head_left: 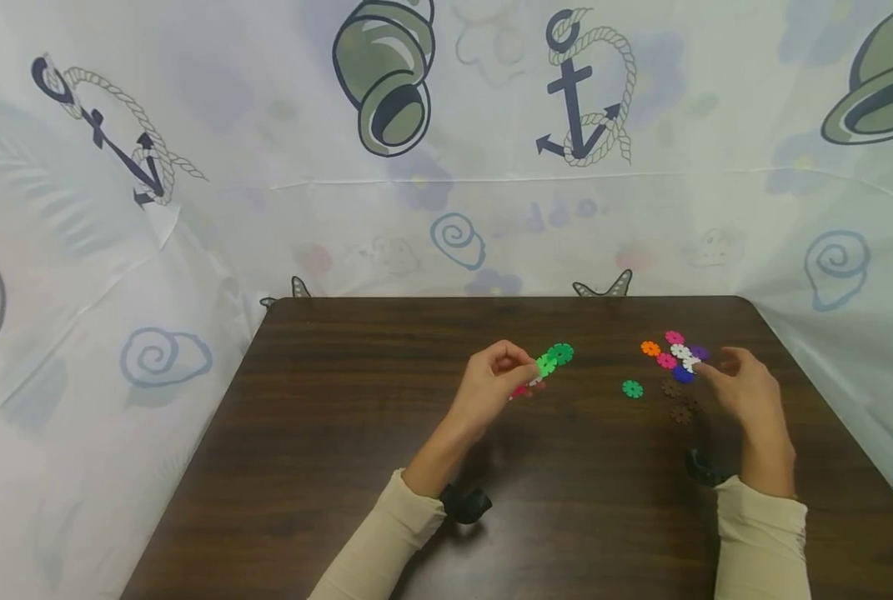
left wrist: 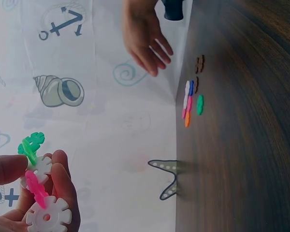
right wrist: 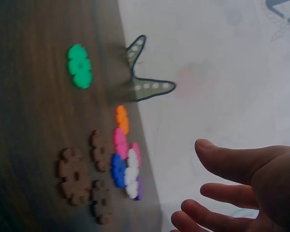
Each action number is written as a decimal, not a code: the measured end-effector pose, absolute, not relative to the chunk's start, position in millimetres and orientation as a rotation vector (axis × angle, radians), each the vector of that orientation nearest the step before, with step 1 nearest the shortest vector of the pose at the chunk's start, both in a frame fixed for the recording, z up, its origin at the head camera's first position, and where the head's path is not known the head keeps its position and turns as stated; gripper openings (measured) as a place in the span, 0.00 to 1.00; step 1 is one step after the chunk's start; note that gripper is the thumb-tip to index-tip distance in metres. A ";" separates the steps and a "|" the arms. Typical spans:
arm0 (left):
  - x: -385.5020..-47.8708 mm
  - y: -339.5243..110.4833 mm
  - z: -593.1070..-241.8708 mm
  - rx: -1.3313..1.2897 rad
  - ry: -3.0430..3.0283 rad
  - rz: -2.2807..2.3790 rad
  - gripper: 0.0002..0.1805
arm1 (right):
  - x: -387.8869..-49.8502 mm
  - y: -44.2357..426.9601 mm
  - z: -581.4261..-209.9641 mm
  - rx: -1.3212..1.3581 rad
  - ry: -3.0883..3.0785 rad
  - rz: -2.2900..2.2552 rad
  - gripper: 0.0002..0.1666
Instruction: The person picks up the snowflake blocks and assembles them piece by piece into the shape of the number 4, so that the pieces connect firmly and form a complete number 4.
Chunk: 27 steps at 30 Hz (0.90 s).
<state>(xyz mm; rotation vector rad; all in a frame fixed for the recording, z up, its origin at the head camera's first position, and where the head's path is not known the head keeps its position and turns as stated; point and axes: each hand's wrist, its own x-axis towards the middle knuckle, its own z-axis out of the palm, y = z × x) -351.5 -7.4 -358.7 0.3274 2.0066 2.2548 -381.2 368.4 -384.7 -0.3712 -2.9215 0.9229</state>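
- Flower-disc chain (left wrist: 37,187) pinched between thumb and fingers of left hand (head_left: 491,379); in left-wrist view its dark green end is seen at one o'clock from the thumb tip, its lowest white disc at five o'clock, before the fingers; light green, white and pink shown between.
- Right hand (head_left: 746,392) held above the table, thumb spread from loosely extended fingers, apart from the discs.
- Head view: clustered discs (head_left: 667,361), pink, white, orange, blue and purple, noted at ten o'clock from right hand; brown discs (head_left: 680,413) at nine o'clock; single green disc (head_left: 632,389) farther out at nine.
- Left forearm brought in from seven o'clock, right from six; both clad in pale sleeves (head_left: 386,537); black wrist devices (head_left: 466,505) worn.
- Dark wood-grain table (head_left: 326,433) spread beneath; pale cloth (head_left: 303,225), printed with anchors, shells and starfish, hung beyond at twelve o'clock.
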 end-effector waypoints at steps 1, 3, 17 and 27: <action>-351.4 -7.4 -358.3 0.328 2.008 2.254 0.05 | -382.5 369.8 -387.3 -0.375 -2.930 0.920 0.46; -351.7 -7.4 -357.9 0.328 2.010 2.255 0.05 | -384.8 372.7 -392.5 -0.375 -2.950 0.909 0.45; -355.3 -4.4 -355.6 0.302 2.016 2.249 0.05 | -401.3 384.0 -418.6 -0.419 -3.086 0.974 0.45; -361.1 2.6 -352.3 0.284 2.000 2.258 0.05 | -420.8 384.3 -422.3 -0.514 -3.052 1.016 0.48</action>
